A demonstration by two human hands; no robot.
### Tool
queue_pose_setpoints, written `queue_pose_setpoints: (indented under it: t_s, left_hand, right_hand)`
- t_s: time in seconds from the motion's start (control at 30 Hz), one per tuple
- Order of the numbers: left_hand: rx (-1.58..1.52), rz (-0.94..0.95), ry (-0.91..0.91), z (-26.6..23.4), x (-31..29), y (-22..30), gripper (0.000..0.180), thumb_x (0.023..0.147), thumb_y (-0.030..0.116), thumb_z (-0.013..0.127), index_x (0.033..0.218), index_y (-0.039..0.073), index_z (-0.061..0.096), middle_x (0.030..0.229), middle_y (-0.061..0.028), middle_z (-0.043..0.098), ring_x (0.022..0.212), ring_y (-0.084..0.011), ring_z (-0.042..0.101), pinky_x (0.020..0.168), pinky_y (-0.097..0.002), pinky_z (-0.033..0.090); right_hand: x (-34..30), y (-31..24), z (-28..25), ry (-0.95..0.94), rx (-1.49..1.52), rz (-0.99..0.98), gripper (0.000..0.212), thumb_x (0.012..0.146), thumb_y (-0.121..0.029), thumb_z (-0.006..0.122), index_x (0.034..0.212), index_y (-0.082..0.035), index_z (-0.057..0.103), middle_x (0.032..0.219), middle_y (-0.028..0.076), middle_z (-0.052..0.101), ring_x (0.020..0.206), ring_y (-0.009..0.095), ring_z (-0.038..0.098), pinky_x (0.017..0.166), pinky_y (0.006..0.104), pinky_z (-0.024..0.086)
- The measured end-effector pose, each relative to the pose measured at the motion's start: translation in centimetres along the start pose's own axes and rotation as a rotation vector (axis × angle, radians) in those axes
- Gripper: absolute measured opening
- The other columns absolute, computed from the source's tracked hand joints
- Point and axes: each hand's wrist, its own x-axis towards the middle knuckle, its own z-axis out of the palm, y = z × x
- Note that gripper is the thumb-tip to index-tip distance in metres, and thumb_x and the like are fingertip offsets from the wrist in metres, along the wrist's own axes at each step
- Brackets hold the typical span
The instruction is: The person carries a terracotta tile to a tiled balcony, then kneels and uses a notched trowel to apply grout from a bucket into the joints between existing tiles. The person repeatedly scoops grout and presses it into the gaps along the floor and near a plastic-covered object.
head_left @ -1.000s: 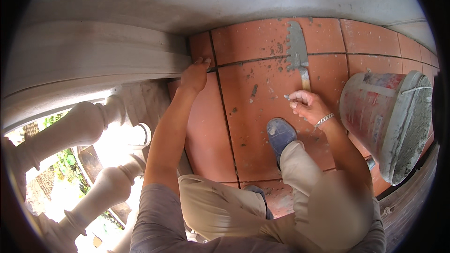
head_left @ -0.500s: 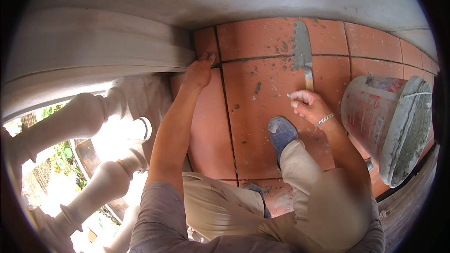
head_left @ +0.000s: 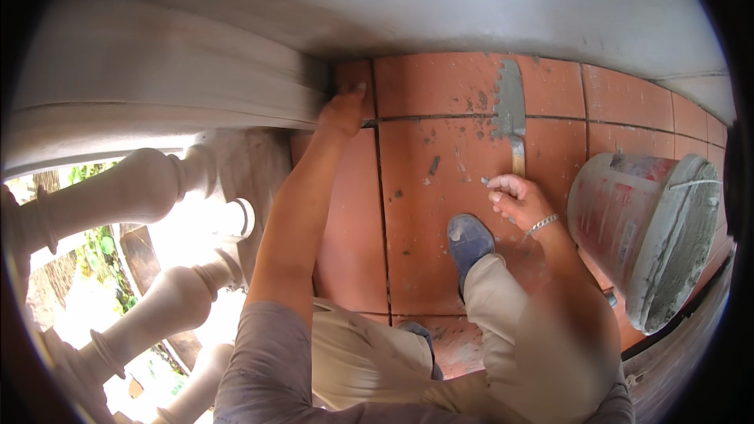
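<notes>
My left hand (head_left: 343,115) reaches down to the small corner tile (head_left: 352,74) by the wall base. Its visible fingers lie extended on the tile, and the others are partly hidden. Between the thumb and fingertips of my right hand (head_left: 520,200) is a small grey piece (head_left: 484,181), too small to identify. Just beyond that hand a notched trowel (head_left: 510,102) lies on the terracotta floor tiles (head_left: 440,180), its toothed blade coated in wet mortar and its wooden handle toward me.
A mortar-smeared bucket (head_left: 620,216) lies tipped at the right, its mouth full of grey mortar. Balusters (head_left: 141,192) stand on the left, and a pale wall (head_left: 440,0) runs along the far side. My shoe (head_left: 470,242) rests on the tiles, among mortar crumbs.
The whole view has tilted slightly, so tiles, trowel and bucket sit lower in the picture. My left hand remains at the corner tile; my right still pinches the grey piece.
</notes>
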Motion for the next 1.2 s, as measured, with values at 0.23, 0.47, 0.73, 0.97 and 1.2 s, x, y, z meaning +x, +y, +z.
queue_pose_setpoints:
  t_s: [0.23,0.47,0.73,0.97,1.2]
  left_hand:
    - [0.015,-0.078,0.002,-0.1,0.2,0.8,0.058,0.092,0.003,0.055,0.148,0.015,0.043,0.150,-0.0173,0.043,0.125,-0.0385,0.056,0.100,-0.0486,0.051]
    - [0.053,-0.075,0.001,0.3,0.4,0.6,0.060,0.092,0.003,0.057,0.148,0.016,0.043,0.150,-0.0171,0.043,0.123,-0.0383,0.058,0.099,-0.0474,0.053]
    - [0.050,-0.126,-0.061,-0.8,0.1,1.5,0.066,0.090,-0.004,0.054,0.150,0.019,0.041,0.153,-0.0157,0.040,0.126,-0.0372,0.057,0.100,-0.0463,0.053]
    - [0.043,-0.141,-0.048,-0.7,-0.1,1.6,0.067,0.090,-0.007,0.051,0.151,0.020,0.041,0.157,-0.0152,0.036,0.131,-0.0357,0.053,0.103,-0.0448,0.052]
    - [0.063,-0.131,-0.065,-0.5,0.2,1.4,0.067,0.091,-0.005,0.050,0.152,0.020,0.039,0.158,-0.0157,0.034,0.132,-0.0362,0.052,0.104,-0.0451,0.051]
  right_hand:
    - [0.0,-0.3,-0.1,-0.003,-0.002,0.019,0.034,0.094,-0.016,0.067,0.122,0.004,0.062,0.090,0.004,0.067,0.077,0.009,0.061,0.069,0.0254,0.050]
    - [0.3,-0.4,0.2,-0.003,-0.015,0.035,0.036,0.095,-0.018,0.067,0.124,0.003,0.062,0.101,0.008,0.069,0.081,0.011,0.064,0.070,0.0264,0.052]
    - [0.3,-0.7,0.2,-0.007,-0.032,0.039,0.036,0.095,-0.017,0.067,0.124,0.003,0.062,0.103,0.008,0.070,0.081,0.011,0.064,0.069,0.0263,0.052]
    - [0.5,-0.4,0.1,-0.010,-0.016,0.025,0.035,0.095,-0.017,0.067,0.123,0.003,0.062,0.104,0.008,0.069,0.081,0.011,0.064,0.069,0.0265,0.053]
    - [0.4,-0.3,-0.2,-0.013,0.008,0.018,0.033,0.095,-0.016,0.066,0.122,0.001,0.063,0.103,0.007,0.069,0.081,0.010,0.063,0.068,0.0259,0.052]
